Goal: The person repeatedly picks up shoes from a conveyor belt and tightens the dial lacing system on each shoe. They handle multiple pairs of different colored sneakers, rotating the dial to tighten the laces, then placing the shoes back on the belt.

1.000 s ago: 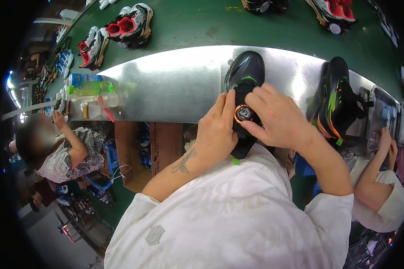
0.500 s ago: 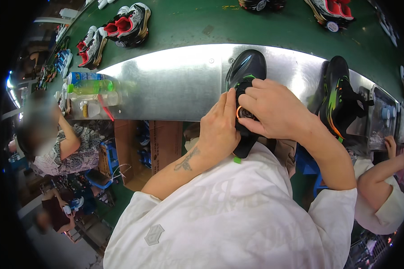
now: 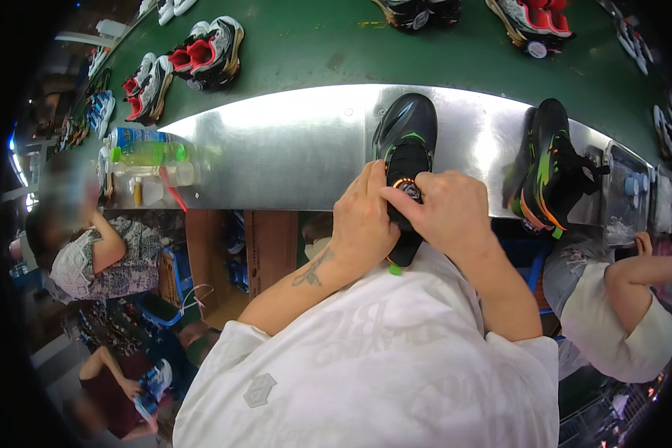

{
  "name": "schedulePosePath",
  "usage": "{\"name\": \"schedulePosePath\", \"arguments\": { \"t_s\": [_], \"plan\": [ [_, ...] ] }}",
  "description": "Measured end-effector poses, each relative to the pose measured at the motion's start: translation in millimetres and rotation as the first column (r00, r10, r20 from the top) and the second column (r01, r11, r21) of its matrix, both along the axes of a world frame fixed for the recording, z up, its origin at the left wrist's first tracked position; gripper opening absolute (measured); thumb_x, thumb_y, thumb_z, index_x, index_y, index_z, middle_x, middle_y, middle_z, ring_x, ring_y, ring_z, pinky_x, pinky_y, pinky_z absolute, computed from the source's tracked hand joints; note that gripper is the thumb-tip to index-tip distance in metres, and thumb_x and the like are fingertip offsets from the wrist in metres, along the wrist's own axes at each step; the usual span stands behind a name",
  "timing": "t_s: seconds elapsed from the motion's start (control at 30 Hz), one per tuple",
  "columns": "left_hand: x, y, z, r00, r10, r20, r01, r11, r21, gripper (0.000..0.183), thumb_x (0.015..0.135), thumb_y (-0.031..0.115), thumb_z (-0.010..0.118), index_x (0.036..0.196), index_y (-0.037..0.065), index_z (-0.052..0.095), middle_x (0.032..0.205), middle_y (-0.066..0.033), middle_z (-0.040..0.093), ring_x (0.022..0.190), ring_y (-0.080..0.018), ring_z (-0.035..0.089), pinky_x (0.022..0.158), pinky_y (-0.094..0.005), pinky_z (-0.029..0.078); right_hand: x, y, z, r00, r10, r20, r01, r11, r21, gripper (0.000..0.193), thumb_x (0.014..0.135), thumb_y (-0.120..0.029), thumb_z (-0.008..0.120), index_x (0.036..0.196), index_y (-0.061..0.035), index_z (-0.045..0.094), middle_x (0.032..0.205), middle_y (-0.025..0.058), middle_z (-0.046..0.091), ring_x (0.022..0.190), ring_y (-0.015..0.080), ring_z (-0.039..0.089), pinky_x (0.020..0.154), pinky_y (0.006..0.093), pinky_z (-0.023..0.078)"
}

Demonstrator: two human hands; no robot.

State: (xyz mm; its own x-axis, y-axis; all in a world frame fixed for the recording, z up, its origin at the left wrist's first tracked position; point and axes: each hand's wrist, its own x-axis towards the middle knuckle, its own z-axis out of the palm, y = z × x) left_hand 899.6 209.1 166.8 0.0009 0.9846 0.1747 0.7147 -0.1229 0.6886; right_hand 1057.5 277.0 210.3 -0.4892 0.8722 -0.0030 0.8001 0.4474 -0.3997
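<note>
A black sneaker with green edging lies before me, toe pointing away, its heel end close to my white shirt. On its tongue is a round dark dial with an orange ring. My left hand is closed along the shoe's left side, fingertips by the collar. From the right, my right hand grips the shoe with the thumb laid across beside the dial and the other fingers curled. Both hands cover part of the shoe's sides. A matching black sneaker with green and orange marks rests on the metal ledge to the right.
The metal ledge borders a green work surface bearing several red-lined sneakers. Bottles lie at left. A clear tray sits at right. Below the ledge stands a cardboard box. Other people sit on both sides.
My right hand has drawn back off the shoe's tongue to its right side, leaving the laces and dial more exposed. My left hand keeps its hold. The view has shifted slightly.
</note>
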Motion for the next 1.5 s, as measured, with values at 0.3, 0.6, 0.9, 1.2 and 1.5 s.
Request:
{"name": "schedulePosePath", "arguments": {
  "t_s": [0.3, 0.6, 0.9, 1.2, 1.5],
  "plan": [
    [-60, 24, 16, 0.997, 0.014, -0.073, -0.012, 1.0, 0.021, 0.063, 0.074, -0.005, 0.067, 0.136, -0.011, 0.057, 0.116, -0.0282, 0.073, 0.099, -0.048, 0.072, 0.083, -0.053, 0.06, 220, 93, 85, 0.912, -0.053, 0.406, 0.038, 0.998, 0.044, 0.071, 0.073, 0.006, 0.075, 0.141, -0.0083, 0.061, 0.147, 0.0221, 0.059, 0.141, 0.0447, 0.053, 0.118, 0.0488, 0.046],
    [-141, 21, 67, 0.915, 0.214, -0.341, -0.223, 0.975, 0.012, 0.066, 0.081, -0.003, 0.073, 0.146, -0.003, 0.058, 0.144, -0.0285, 0.063, 0.125, -0.0504, 0.064, 0.105, -0.0511, 0.054, 127, 85, 72, 0.983, 0.089, -0.16, -0.08, 0.995, 0.063, 0.031, 0.08, 0.01, 0.069, 0.11, 0.0008, 0.067, 0.106, 0.016, 0.065, 0.101, 0.0386, 0.068, 0.09, 0.0414, 0.054],
    [14, 24, 8, 0.975, 0.038, 0.22, 0.026, 0.96, -0.28, 0.053, 0.096, 0.019, 0.071, 0.137, -0.012, 0.054, 0.111, -0.0349, 0.07, 0.099, -0.0548, 0.068, 0.085, -0.0584, 0.055, 21, 64, 35, 0.873, 0.439, -0.213, -0.456, 0.889, -0.037, 0.028, 0.07, 0.004, 0.073, 0.097, -0.0039, 0.074, 0.105, 0.0112, 0.06, 0.1, 0.0334, 0.061, 0.084, 0.0425, 0.055],
    [-24, 31, 51, 0.942, -0.168, 0.291, 0.286, 0.855, -0.432, 0.073, 0.084, 0.016, 0.076, 0.151, -0.001, 0.053, 0.109, -0.0251, 0.076, 0.092, -0.0404, 0.076, 0.083, -0.0448, 0.061, 34, 41, 38, 0.773, 0.628, -0.09, -0.62, 0.778, 0.099, 0.071, 0.077, -0.004, 0.077, 0.145, -0.0044, 0.058, 0.143, 0.0178, 0.058, 0.129, 0.0369, 0.058, 0.097, 0.0428, 0.052],
    [26, 55, 38, 0.915, -0.402, 0.026, 0.392, 0.903, 0.177, 0.054, 0.069, -0.008, 0.078, 0.119, 0.001, 0.061, 0.134, -0.0212, 0.061, 0.128, -0.0404, 0.06, 0.109, -0.0533, 0.046, 70, 2, -3, 0.853, -0.23, -0.468, 0.002, 0.899, -0.439, 0.081, 0.084, 0.003, 0.073, 0.159, -0.0002, 0.042, 0.115, 0.0178, 0.065, 0.096, 0.0266, 0.073, 0.083, 0.0366, 0.061]
  ]
}}
